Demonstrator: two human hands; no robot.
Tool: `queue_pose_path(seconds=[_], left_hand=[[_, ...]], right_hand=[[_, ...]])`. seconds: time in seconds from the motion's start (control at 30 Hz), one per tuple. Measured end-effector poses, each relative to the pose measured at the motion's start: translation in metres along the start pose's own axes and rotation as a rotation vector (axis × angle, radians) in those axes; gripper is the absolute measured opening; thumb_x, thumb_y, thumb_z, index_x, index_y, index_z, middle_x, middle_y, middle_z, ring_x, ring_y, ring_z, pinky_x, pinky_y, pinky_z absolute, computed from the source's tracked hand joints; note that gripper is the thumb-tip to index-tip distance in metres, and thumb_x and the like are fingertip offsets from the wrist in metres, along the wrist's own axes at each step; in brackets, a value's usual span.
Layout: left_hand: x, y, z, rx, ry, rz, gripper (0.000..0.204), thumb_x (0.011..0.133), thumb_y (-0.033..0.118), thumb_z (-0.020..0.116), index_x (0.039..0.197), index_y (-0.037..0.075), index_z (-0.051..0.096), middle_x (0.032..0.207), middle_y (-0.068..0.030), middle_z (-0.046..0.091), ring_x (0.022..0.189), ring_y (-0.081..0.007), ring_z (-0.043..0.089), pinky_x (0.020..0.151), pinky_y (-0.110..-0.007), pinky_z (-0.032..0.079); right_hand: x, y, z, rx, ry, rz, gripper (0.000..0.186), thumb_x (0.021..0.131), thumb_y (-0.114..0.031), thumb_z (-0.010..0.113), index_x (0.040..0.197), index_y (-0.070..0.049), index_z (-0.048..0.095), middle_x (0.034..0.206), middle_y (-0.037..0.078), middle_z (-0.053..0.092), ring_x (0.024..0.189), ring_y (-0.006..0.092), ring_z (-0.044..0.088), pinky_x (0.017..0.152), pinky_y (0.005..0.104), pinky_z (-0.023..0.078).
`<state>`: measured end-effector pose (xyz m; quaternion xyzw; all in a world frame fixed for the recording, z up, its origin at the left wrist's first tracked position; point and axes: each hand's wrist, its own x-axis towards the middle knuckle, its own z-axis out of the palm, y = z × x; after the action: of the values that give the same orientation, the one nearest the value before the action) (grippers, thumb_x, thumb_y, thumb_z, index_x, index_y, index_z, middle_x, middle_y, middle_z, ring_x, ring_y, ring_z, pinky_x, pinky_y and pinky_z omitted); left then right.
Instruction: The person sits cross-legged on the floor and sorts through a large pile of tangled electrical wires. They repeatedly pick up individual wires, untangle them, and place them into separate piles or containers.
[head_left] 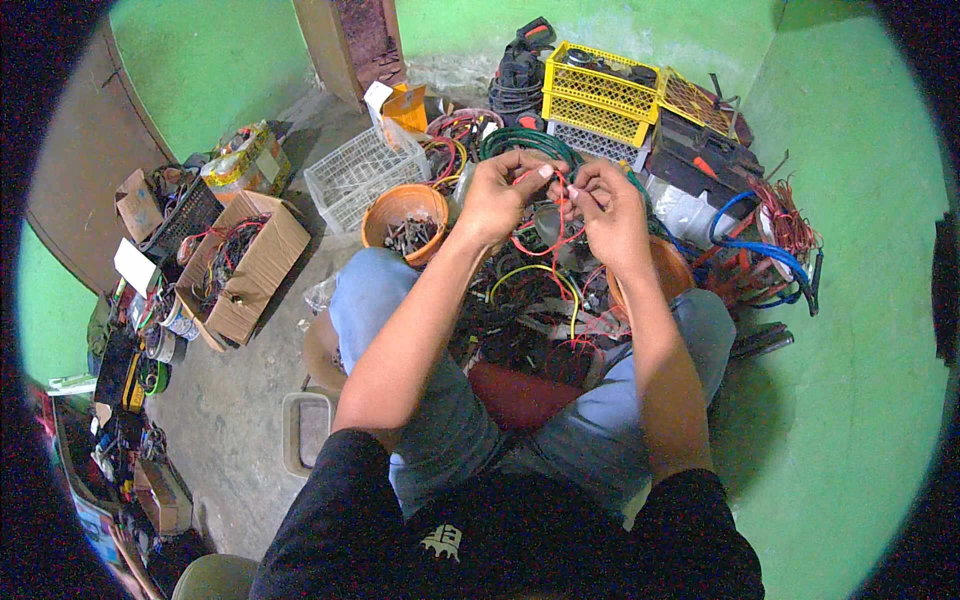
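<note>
Green wall, concrete floor. Red wire is up over the scrap heap, right of an orange pot. Left hand and right hand: fingertips closed, each apparently pinching wire. Step, judged: fine fingertip working. Next move calls for a light, steady pinch; contact point too small to read.

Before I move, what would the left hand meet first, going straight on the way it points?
Apart from the red wire it handles, most likely the right hand; the gap in depth is unclear.
</note>
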<state>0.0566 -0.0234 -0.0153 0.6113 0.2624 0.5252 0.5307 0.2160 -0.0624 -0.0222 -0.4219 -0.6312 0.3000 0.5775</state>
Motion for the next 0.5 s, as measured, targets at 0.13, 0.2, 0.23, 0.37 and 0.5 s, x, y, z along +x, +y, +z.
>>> queue_pose_path(seconds=[0.13, 0.2, 0.23, 0.37, 0.5], left_hand=[[0.001, 0.002, -0.004, -0.176, 0.012, -0.165, 0.014, 0.092, 0.007, 0.059, 0.097, -0.006, 0.062, 0.090, -0.0113, 0.067, 0.074, -0.0157, 0.065, 0.071, -0.030, 0.056], [0.003, -0.004, -0.008, -0.211, 0.026, -0.194, 0.015, 0.092, 0.007, 0.059, 0.097, -0.006, 0.062, 0.090, -0.0125, 0.067, 0.075, -0.0167, 0.066, 0.071, -0.030, 0.057], [0.003, -0.004, -0.008, -0.215, 0.037, -0.205, 0.015, 0.092, 0.007, 0.059, 0.096, -0.006, 0.061, 0.090, -0.0129, 0.067, 0.075, -0.0171, 0.067, 0.071, -0.030, 0.057], [0.003, -0.006, -0.009, -0.148, 0.060, -0.194, 0.014, 0.091, 0.008, 0.060, 0.096, -0.006, 0.061, 0.090, -0.0134, 0.067, 0.077, -0.0185, 0.068, 0.069, -0.031, 0.058], [0.002, -0.011, -0.008, -0.137, 0.067, -0.178, 0.015, 0.091, 0.010, 0.061, 0.096, -0.004, 0.061, 0.089, -0.0122, 0.067, 0.078, -0.0184, 0.067, 0.070, -0.031, 0.057]], right_hand=[[0.000, 0.004, 0.000, -0.027, -0.027, -0.032, 0.012, 0.086, 0.008, 0.056, 0.095, 0.001, 0.056, 0.085, 0.007, 0.062, 0.075, 0.0158, 0.067, 0.068, 0.0295, 0.055], [-0.001, 0.006, 0.003, -0.064, 0.000, -0.068, 0.011, 0.086, 0.006, 0.058, 0.095, 0.001, 0.059, 0.085, 0.008, 0.064, 0.076, 0.0172, 0.068, 0.071, 0.0307, 0.055], [-0.002, 0.008, 0.004, -0.103, 0.031, -0.092, 0.011, 0.085, 0.004, 0.060, 0.096, 0.001, 0.060, 0.085, 0.008, 0.066, 0.077, 0.0179, 0.068, 0.072, 0.0312, 0.055], [-0.006, 0.007, 0.004, -0.209, 0.081, -0.147, 0.015, 0.083, -0.008, 0.068, 0.094, 0.000, 0.062, 0.086, 0.012, 0.069, 0.078, 0.0221, 0.069, 0.075, 0.0333, 0.055], [-0.014, -0.014, 0.005, -0.386, 0.083, -0.268, 0.021, 0.079, -0.017, 0.074, 0.090, -0.003, 0.062, 0.088, 0.012, 0.066, 0.081, 0.0275, 0.068, 0.073, 0.0357, 0.053]])
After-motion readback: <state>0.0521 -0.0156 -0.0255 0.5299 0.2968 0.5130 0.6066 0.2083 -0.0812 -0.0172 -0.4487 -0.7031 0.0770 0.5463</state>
